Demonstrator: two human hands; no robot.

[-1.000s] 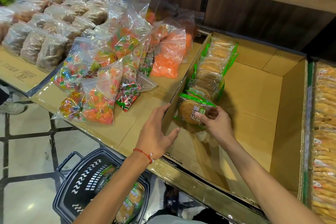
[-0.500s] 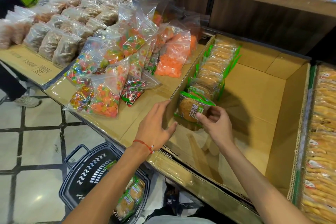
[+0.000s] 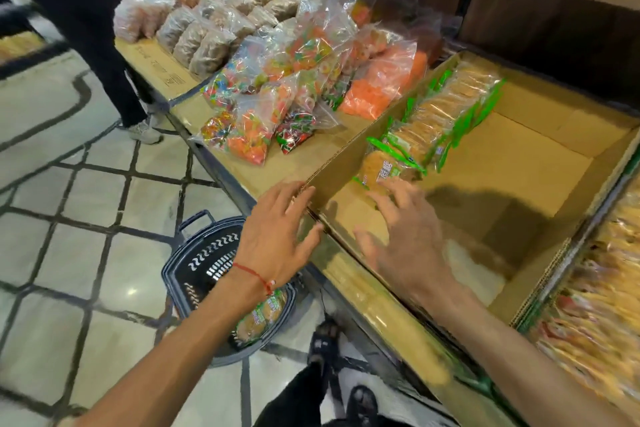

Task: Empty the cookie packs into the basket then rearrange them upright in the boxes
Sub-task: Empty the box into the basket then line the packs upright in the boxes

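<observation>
An open cardboard box lies on the display table. Along its left wall stands a row of green-edged cookie packs, upright. The nearest pack leans at the row's front end. My right hand hovers just in front of that pack with fingers spread, holding nothing. My left hand rests open on the box's near left corner. On the floor below, a dark shopping basket holds a few more cookie packs.
Clear bags of coloured candy and brown snacks cover the table to the left. Another box of cookie packs lies at the right. A person's legs stand at the left on the tiled floor. A wooden shelf runs overhead.
My right hand has let go of the front cookie pack and drawn back with fingers spread. The pack stays at the row's end. The view has swung left and down.
</observation>
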